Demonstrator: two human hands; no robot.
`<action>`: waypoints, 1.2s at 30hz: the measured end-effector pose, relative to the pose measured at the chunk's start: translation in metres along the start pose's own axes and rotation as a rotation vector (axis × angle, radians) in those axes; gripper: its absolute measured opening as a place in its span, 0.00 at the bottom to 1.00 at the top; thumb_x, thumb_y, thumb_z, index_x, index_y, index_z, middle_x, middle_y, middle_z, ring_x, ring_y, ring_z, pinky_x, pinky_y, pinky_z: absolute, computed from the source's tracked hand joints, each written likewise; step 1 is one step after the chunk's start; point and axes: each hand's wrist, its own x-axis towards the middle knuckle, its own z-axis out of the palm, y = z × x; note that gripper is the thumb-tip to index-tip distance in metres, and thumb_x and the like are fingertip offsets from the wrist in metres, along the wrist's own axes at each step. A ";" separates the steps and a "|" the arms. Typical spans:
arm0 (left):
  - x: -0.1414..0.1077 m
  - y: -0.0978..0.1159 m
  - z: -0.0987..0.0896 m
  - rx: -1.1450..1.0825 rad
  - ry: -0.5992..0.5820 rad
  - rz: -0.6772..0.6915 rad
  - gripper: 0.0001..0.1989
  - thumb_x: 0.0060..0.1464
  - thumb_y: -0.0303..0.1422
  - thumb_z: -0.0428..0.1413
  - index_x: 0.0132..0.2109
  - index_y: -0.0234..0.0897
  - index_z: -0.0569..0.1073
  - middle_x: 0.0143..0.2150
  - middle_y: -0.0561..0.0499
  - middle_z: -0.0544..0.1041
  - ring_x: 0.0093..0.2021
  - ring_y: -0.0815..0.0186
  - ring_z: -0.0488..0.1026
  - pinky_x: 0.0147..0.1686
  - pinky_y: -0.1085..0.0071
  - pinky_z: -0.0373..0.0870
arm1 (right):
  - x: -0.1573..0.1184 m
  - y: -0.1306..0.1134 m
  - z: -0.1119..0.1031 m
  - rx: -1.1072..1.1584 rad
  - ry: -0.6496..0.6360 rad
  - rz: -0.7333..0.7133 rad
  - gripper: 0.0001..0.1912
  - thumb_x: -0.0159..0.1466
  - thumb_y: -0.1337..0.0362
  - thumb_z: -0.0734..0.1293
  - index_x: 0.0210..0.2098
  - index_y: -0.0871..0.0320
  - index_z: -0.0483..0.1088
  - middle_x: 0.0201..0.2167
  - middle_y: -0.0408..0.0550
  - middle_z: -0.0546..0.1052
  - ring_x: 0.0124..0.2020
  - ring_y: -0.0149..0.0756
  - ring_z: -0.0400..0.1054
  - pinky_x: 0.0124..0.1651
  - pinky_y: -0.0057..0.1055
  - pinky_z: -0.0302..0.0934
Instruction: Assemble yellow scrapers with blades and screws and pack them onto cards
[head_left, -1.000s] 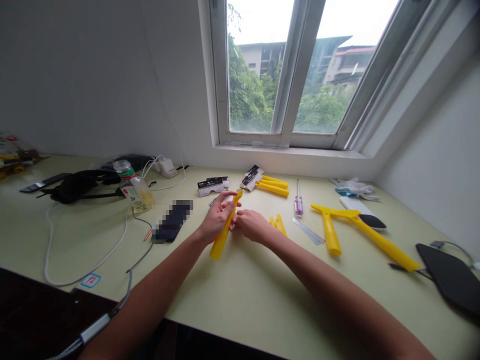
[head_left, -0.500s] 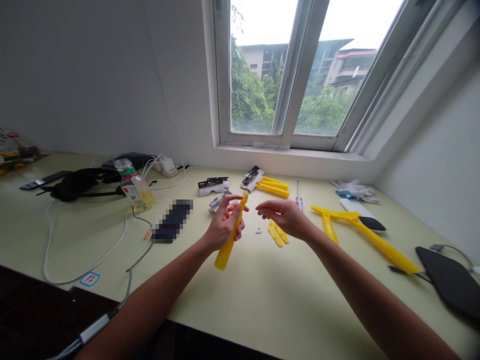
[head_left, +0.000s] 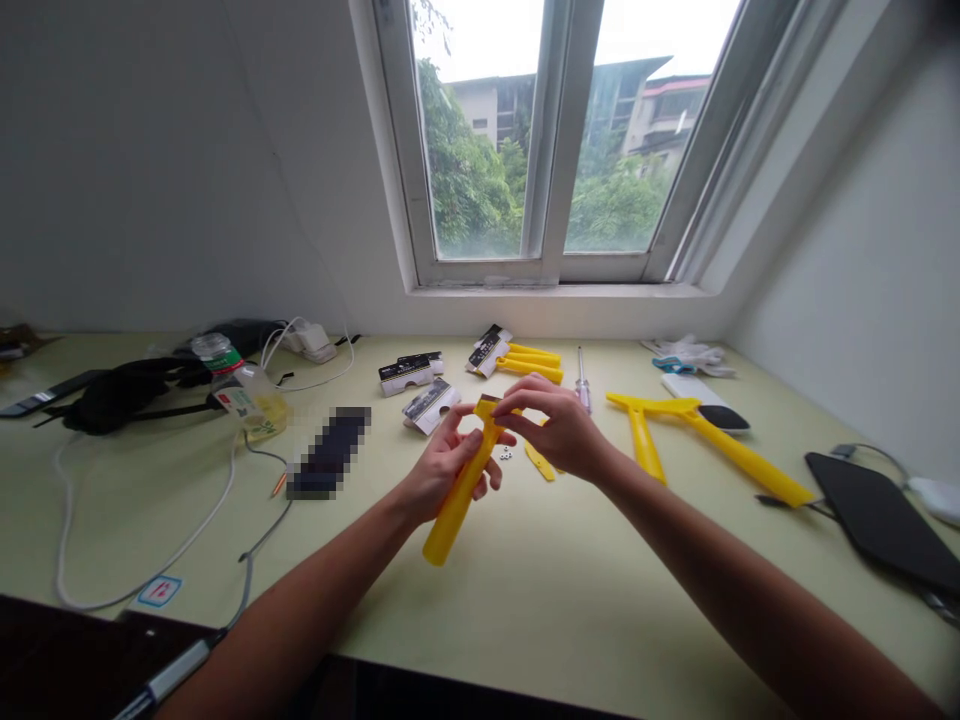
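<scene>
Pale green table (head_left: 570,600). Your left hand (head_left: 439,470): curled round the yellow plastic tubular handle (head_left: 454,520), above the table. Your right hand (head_left: 559,425): fingers bunched, newly at the handle's head, joining the work; pinched item, if any, indiscernible.

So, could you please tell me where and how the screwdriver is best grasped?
I'd suggest the screwdriver's handle, coming from above and the right: it is thicker than the shaft and points toward the person, while the right hand crowds its near left side.
</scene>
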 end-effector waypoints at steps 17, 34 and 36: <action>-0.002 0.005 -0.001 0.079 -0.021 -0.014 0.19 0.57 0.38 0.59 0.51 0.46 0.59 0.50 0.45 0.74 0.28 0.65 0.78 0.19 0.73 0.72 | -0.003 0.004 0.007 -0.065 0.061 -0.010 0.01 0.62 0.67 0.69 0.33 0.57 0.72 0.31 0.46 0.76 0.35 0.34 0.67 0.42 0.36 0.62; 0.002 -0.001 0.001 0.112 -0.022 -0.020 0.14 0.62 0.39 0.53 0.48 0.43 0.56 0.46 0.42 0.78 0.24 0.67 0.77 0.20 0.77 0.62 | -0.006 0.010 0.010 -0.090 -0.022 0.039 0.03 0.63 0.67 0.67 0.32 0.56 0.71 0.31 0.45 0.75 0.35 0.34 0.67 0.43 0.37 0.59; 0.002 -0.002 0.000 0.079 -0.032 -0.036 0.15 0.61 0.40 0.53 0.48 0.43 0.56 0.47 0.42 0.78 0.24 0.67 0.77 0.20 0.77 0.62 | -0.005 0.011 0.008 -0.064 -0.046 0.070 0.03 0.63 0.68 0.67 0.32 0.56 0.71 0.31 0.45 0.75 0.35 0.35 0.67 0.43 0.37 0.59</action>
